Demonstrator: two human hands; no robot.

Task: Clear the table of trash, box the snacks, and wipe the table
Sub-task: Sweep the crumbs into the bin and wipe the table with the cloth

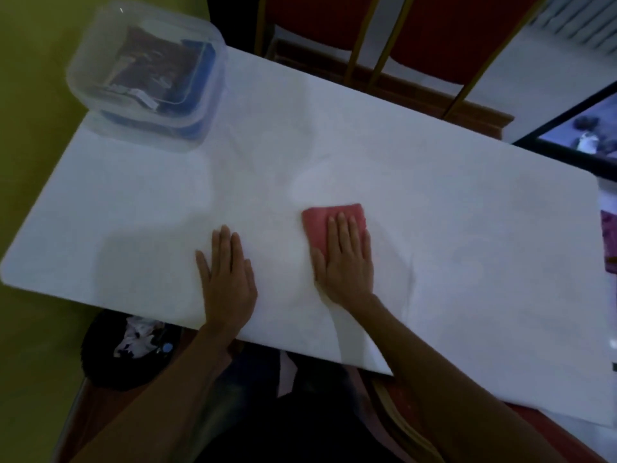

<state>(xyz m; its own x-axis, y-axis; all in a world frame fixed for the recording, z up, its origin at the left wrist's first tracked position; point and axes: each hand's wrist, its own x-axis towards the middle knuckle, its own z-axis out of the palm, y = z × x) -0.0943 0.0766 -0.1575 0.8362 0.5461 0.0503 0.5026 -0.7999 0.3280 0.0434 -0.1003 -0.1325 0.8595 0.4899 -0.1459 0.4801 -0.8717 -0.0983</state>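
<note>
A folded pink cloth (320, 225) lies flat on the white table (450, 228), near its front middle. My right hand (345, 259) presses flat on the cloth, fingers together and stretched forward. My left hand (227, 272) rests palm down on the bare tabletop a little to the left, fingers extended, holding nothing. At the table's far left corner stands a clear plastic box (147, 75) with its lid on and snack packets inside.
A black trash bin (130, 349) with crumpled paper stands on the floor below the table's front left edge. Red chairs (434, 35) stand behind the far edge. A dark screen (581, 135) and a purple object (609, 242) lie at the right.
</note>
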